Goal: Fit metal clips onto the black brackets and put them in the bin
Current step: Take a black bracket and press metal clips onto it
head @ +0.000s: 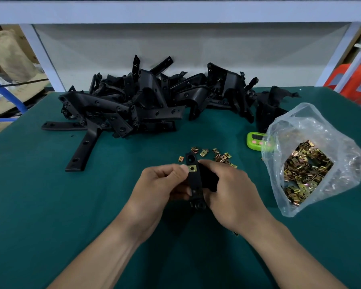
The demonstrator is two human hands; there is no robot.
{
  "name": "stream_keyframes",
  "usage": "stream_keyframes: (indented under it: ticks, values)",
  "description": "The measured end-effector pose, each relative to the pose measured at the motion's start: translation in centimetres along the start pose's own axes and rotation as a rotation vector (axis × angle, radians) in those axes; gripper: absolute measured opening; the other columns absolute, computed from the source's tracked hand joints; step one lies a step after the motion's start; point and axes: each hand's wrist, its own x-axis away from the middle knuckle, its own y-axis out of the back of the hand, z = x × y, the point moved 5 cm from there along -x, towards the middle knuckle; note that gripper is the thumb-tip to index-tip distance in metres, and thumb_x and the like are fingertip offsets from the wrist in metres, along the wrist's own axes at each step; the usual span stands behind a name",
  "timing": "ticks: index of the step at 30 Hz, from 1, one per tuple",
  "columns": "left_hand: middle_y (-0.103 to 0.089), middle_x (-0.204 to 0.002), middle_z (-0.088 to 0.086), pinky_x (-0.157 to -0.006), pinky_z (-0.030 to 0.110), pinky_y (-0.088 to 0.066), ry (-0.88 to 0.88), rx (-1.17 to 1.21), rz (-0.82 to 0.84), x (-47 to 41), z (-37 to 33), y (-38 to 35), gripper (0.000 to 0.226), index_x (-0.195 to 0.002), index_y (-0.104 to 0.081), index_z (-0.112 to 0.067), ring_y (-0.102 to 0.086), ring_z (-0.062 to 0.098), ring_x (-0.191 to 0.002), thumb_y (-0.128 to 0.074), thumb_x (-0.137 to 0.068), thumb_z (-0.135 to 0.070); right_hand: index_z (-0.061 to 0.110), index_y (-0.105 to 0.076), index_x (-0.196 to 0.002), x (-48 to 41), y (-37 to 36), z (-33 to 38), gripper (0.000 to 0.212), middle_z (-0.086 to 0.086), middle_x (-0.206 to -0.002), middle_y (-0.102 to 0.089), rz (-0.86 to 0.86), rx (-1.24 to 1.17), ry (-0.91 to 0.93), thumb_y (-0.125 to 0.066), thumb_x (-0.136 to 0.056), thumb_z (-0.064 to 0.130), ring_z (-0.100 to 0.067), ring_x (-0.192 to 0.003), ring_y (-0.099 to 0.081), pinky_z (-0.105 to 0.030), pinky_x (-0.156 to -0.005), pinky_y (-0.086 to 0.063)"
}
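Observation:
A black bracket [193, 180] stands nearly upright above the green table, held between both hands. My left hand [161, 184] grips its left edge, and its thumb tip presses a brass metal clip [192, 168] that sits on the bracket. My right hand [229, 190] curls round the bracket's right side and back. Several loose brass clips [215, 154] lie on the table just beyond the bracket. A large heap of black brackets [146, 101] fills the far side of the table. No bin is in view.
A clear plastic bag [313, 155] full of brass clips lies open at the right. A small green timer [256, 140] sits beside it. One long bracket [83, 151] lies apart at the left. A white shelf frame [175, 13] spans overhead.

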Motion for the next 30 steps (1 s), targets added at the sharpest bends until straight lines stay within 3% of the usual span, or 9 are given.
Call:
stream_keyframes:
  ticks: [3,7,9,11,15,20,23,26,30]
  values:
    - [-0.073,-0.074,0.005,-0.060,0.021,-0.053,-0.031,-0.099,-0.021,-0.2,-0.4,0.6,0.026,-0.079,-0.080,-0.013,-0.064,0.011,-0.062,-0.068,-0.088,-0.035,0.051,-0.049,-0.125,0.0,0.2,0.1,0.057,0.019,-0.104,-0.070,0.007,0.008,-0.008,-0.072,-0.078,0.029,-0.014,-0.097,-0.062,-0.040,-0.081,-0.054]
    - [-0.076,-0.070,-0.005,-0.067,0.025,-0.058,-0.214,-0.534,-0.291,-0.8,-2.8,4.1,0.008,-0.081,-0.079,-0.035,-0.072,0.014,-0.065,-0.079,-0.088,-0.030,0.047,-0.052,-0.129,-0.2,1.5,-1.0,0.054,0.016,-0.111,-0.068,-0.076,0.118,-0.056,-0.069,-0.082,0.027,-0.021,-0.098,-0.063,-0.038,-0.076,-0.052]
    - [-0.075,-0.074,-0.017,-0.067,0.011,-0.051,-0.255,-0.675,-0.337,-0.3,-3.4,4.8,0.011,-0.082,-0.078,-0.042,-0.071,0.002,-0.069,-0.081,-0.084,-0.031,0.043,-0.054,-0.136,-0.5,2.0,-2.0,0.055,0.012,-0.120,-0.067,-0.101,0.170,-0.116,-0.070,-0.088,0.024,-0.023,-0.103,-0.063,-0.035,-0.076,-0.048]
    - [-0.073,-0.080,-0.025,-0.070,0.004,-0.045,-0.257,-0.817,-0.253,0.1,-2.8,3.8,0.016,-0.084,-0.080,-0.041,-0.068,-0.005,-0.077,-0.083,-0.079,-0.026,0.038,-0.055,-0.140,-0.7,1.9,-2.6,0.055,0.009,-0.124,-0.066,-0.096,0.196,-0.139,-0.070,-0.090,0.023,-0.024,-0.106,-0.063,-0.032,-0.076,-0.043]
    - [-0.063,-0.101,-0.023,-0.093,0.016,-0.043,-0.276,-1.118,0.008,0.3,-0.6,0.5,0.023,-0.106,-0.079,-0.034,-0.056,-0.001,-0.101,-0.077,-0.084,-0.028,0.039,-0.055,-0.140,-0.7,1.6,-2.7,0.056,0.011,-0.125,-0.066,-0.084,0.219,-0.143,-0.070,-0.089,0.021,-0.022,-0.106,-0.063,-0.028,-0.074,-0.036]
    - [-0.065,-0.096,-0.015,-0.091,0.035,-0.047,-0.292,-1.146,0.010,-0.2,-0.3,0.2,0.013,-0.101,-0.079,-0.031,-0.055,0.009,-0.100,-0.077,-0.088,-0.028,0.038,-0.054,-0.141,-0.5,1.3,-2.5,0.060,0.011,-0.126,-0.066,-0.073,0.227,-0.132,-0.071,-0.087,0.021,-0.022,-0.106,-0.063,-0.027,-0.076,-0.035]
    - [-0.064,-0.085,-0.012,-0.083,0.037,-0.048,-0.366,-1.200,-0.026,0.1,-0.3,0.1,0.005,-0.092,-0.079,-0.027,-0.056,0.013,-0.087,-0.075,-0.091,-0.029,0.038,-0.053,-0.141,-0.5,1.2,-2.6,0.059,0.011,-0.124,-0.067,-0.071,0.227,-0.130,-0.070,-0.087,0.022,-0.021,-0.105,-0.063,-0.026,-0.075,-0.034]
    - [-0.065,-0.072,-0.012,-0.068,0.035,-0.050,-0.426,-1.229,-0.182,0.4,-0.6,0.3,0.013,-0.083,-0.071,-0.028,-0.060,0.016,-0.071,-0.069,-0.095,-0.030,0.037,-0.053,-0.142,-0.4,1.3,-2.6,0.060,0.012,-0.126,-0.067,-0.075,0.222,-0.132,-0.071,-0.087,0.022,-0.020,-0.106,-0.064,-0.025,-0.076,-0.034]
    - [-0.072,-0.066,-0.012,-0.055,0.022,-0.052,-0.227,-0.763,-0.298,0.4,-0.5,1.4,0.021,-0.084,-0.064,-0.036,-0.068,0.010,-0.056,-0.054,-0.100,-0.029,0.039,-0.056,-0.137,-0.4,1.3,-2.5,0.056,0.013,-0.119,-0.068,-0.079,0.209,-0.126,-0.071,-0.085,0.021,-0.021,-0.099,-0.064,-0.026,-0.072,-0.034]
